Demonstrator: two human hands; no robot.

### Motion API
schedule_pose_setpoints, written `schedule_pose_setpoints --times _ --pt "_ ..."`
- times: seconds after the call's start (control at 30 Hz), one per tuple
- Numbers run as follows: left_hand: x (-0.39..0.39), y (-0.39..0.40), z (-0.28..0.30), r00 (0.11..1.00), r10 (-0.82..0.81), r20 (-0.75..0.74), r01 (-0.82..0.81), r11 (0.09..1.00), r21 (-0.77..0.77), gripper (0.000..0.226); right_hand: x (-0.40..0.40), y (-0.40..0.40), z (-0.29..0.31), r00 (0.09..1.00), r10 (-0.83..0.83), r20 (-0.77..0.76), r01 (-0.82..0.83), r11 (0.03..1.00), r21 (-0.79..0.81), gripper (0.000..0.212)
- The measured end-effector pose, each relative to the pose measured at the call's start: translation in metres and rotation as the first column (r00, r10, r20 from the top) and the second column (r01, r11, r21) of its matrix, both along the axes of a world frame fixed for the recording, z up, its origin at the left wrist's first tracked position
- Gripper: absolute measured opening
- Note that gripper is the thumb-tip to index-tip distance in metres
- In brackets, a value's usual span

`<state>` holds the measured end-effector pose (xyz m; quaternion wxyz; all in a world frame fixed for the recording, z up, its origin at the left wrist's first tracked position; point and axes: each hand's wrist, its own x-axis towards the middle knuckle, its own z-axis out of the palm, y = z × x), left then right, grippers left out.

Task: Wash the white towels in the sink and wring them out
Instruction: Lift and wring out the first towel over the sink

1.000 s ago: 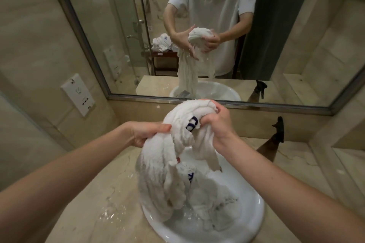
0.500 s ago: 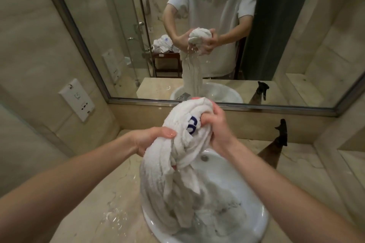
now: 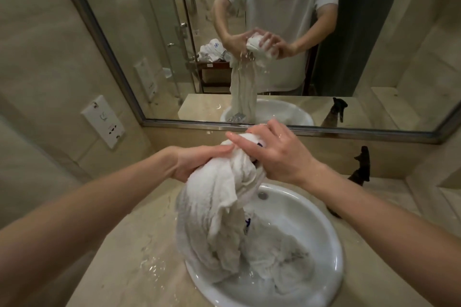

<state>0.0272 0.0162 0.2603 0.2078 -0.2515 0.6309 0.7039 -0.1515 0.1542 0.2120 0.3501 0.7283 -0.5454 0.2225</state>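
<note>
White towel (image 3: 219, 197): wet, bunched at the top, raised above the sink; lower folds hang down into the basin and pile there.
Sink (image 3: 321, 229): round white basin set in a beige marble counter (image 3: 119, 264); holds the towel's trailing mass and shallow water; overflow hole visible on the far wall of the basin.
Left hand (image 3: 197, 162): left of the towel's top, fingers wrapped tightly around the bunched cloth.
Right hand (image 3: 277, 154): right of the towel's top, curled over the bunch; index finger extended and lying across the cloth.
Counter, left of sink: splashed water.
Mirror (image 3: 249, 32), behind sink: reflection shows water falling from the squeezed towel.
Dark spray bottle (image 3: 361, 167): right of sink, against the wall.
</note>
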Motion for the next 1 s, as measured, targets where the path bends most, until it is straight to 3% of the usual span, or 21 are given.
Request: schedule_pose_setpoints --times 0.1,0.17,0.3,0.43,0.47,0.5,0.53,0.6,0.7,0.77,0.87,0.93,1.0 --pt "0.01 -0.003 -0.004 0.999 0.032 -0.002 -0.032 0.999 0.011 0.124 -0.002 -0.002 0.008 1.0 0.004 0.028 -0.004 1.0 0.028 0.068" --pt "0.015 -0.01 -0.019 0.997 0.042 -0.064 -0.036 0.994 0.1 0.132 -0.005 -0.003 0.01 0.999 0.01 0.05 -0.012 0.999 0.03 0.058" --pt "0.018 -0.003 -0.051 0.963 -0.044 -0.266 0.151 0.904 0.399 0.103 -0.01 0.0 0.007 0.986 0.092 0.14 -0.095 0.995 0.02 0.042" --pt "0.022 -0.001 -0.074 0.965 -0.142 -0.22 0.25 0.754 0.607 0.073 -0.014 0.006 -0.006 0.982 0.131 0.138 -0.145 0.985 0.092 0.04" --pt "0.02 0.005 -0.074 0.965 -0.125 -0.23 0.241 0.77 0.591 0.065 -0.016 0.008 -0.011 0.985 0.121 0.125 -0.134 0.985 0.105 0.042" --pt "0.015 0.013 -0.071 0.952 -0.127 -0.278 0.263 0.803 0.535 0.06 -0.018 0.011 -0.016 0.989 0.102 0.107 -0.115 0.986 0.119 0.044" --pt "0.014 0.022 -0.063 0.962 -0.16 -0.222 0.248 0.853 0.46 0.065 -0.02 0.014 -0.019 0.993 0.076 0.091 -0.089 0.985 0.146 0.046" --pt "0.009 0.025 -0.051 0.984 -0.089 -0.153 0.132 0.946 0.298 0.09 -0.021 0.02 -0.023 0.994 -0.026 0.106 -0.005 0.959 0.284 0.055" --pt "-0.002 0.027 -0.033 0.992 -0.092 -0.09 0.082 0.991 -0.111 0.088 -0.013 0.026 -0.024 0.957 -0.242 0.157 0.13 0.848 0.513 0.082" --pt "-0.009 0.03 -0.022 0.996 -0.082 -0.024 0.067 0.929 -0.365 0.072 -0.008 0.024 -0.021 0.916 -0.346 0.202 0.162 0.781 0.603 0.084" --pt "-0.02 0.029 -0.011 0.997 -0.075 0.035 0.078 0.724 -0.685 0.053 -0.004 0.016 -0.011 0.864 -0.406 0.296 0.117 0.735 0.668 0.061" --pt "-0.025 0.028 -0.009 0.995 -0.077 0.066 0.098 0.559 -0.824 0.061 -0.001 0.011 -0.007 0.834 -0.454 0.313 0.119 0.703 0.701 0.056" --pt "-0.028 0.025 -0.014 0.993 -0.088 0.076 0.108 0.461 -0.881 0.069 0.004 0.007 -0.005 0.778 -0.525 0.346 0.123 0.667 0.735 0.051"
